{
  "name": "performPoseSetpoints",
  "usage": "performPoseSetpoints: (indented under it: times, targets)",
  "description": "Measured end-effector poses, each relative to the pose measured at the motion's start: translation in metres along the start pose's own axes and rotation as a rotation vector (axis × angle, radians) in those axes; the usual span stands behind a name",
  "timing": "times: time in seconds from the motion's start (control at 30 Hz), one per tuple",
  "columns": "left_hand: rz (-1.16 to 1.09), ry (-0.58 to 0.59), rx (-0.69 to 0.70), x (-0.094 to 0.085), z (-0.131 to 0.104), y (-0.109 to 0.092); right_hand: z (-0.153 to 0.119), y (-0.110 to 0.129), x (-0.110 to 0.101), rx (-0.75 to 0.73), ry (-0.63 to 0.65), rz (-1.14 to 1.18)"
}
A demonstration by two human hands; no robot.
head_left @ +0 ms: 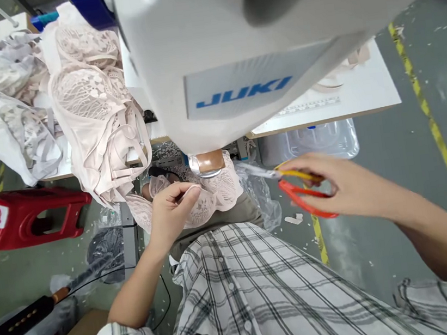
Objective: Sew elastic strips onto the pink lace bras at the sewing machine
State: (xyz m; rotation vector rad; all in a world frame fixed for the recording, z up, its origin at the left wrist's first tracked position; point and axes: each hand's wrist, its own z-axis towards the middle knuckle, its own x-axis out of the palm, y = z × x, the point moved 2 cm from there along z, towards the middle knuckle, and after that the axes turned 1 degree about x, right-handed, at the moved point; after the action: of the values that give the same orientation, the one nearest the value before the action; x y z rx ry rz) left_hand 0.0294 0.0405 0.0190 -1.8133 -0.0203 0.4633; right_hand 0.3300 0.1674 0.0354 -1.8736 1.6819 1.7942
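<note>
A pale pink lace bra [225, 186] lies across my lap, below the head of the sewing machine [218, 129]. Over its cups my left hand [174, 212] is closed, thumb and forefinger pinched together. A tiny whitish bit shows at those fingertips, too small to name. To the right, my right hand [345, 187] grips scissors [308, 200] with orange and yellow handles. Their metal blades point left and reach close to the bra's right edge; whether they touch it I cannot tell.
Pink lace bras [89, 105] hang over the table edge, beside a pile of white lace bras [5, 108]. On the left stands a red plastic stool [28, 215]. A clear plastic bin [322, 140] sits under the white table [377, 86], which bears a ruler [314, 105].
</note>
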Motion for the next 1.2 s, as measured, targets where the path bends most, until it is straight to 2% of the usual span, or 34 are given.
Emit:
performPoseSetpoints:
  times: [0.07,0.13,0.3,0.77,1.2]
  targets:
    - [0.003,-0.001,0.009,0.002,-0.001,-0.001,0.002,0.022,0.017,-0.109,0.055,0.046]
    - [0.006,0.004,0.024,0.003,-0.003,-0.001,0.012,0.038,0.028,-0.205,0.032,0.065]
    - [0.015,0.03,0.029,0.003,-0.008,0.0,0.033,0.052,0.039,-0.346,-0.009,0.106]
    - [-0.136,0.065,-0.121,0.003,-0.007,0.005,0.041,0.059,0.035,-0.347,0.089,0.176]
    - [-0.121,0.08,-0.111,0.004,-0.008,0.007,0.046,0.055,0.031,-0.351,0.117,0.166]
